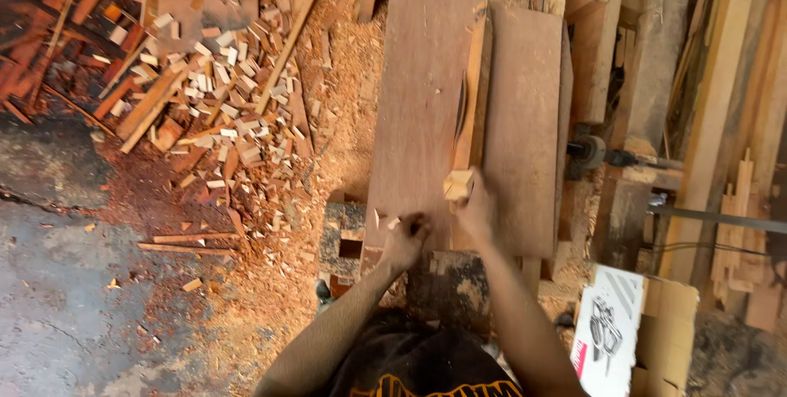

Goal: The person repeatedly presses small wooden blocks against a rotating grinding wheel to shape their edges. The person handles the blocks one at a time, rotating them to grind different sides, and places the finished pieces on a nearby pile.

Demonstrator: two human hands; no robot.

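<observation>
Hands [443, 221] at table edge, wood block [457, 184] under right.

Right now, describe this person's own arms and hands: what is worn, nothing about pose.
Both arms are bare from the elbow down, with no sleeves in view. The left hand and right hand wear no gloves; no watch, ring or band can be made out. At the bottom edge shows a dark shirt with yellow print.

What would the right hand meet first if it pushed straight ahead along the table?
Probably the upright wooden fence strip: the right hand holds a small wood block right at the strip's near end, on the brown table top. Depth is unclear.
</observation>
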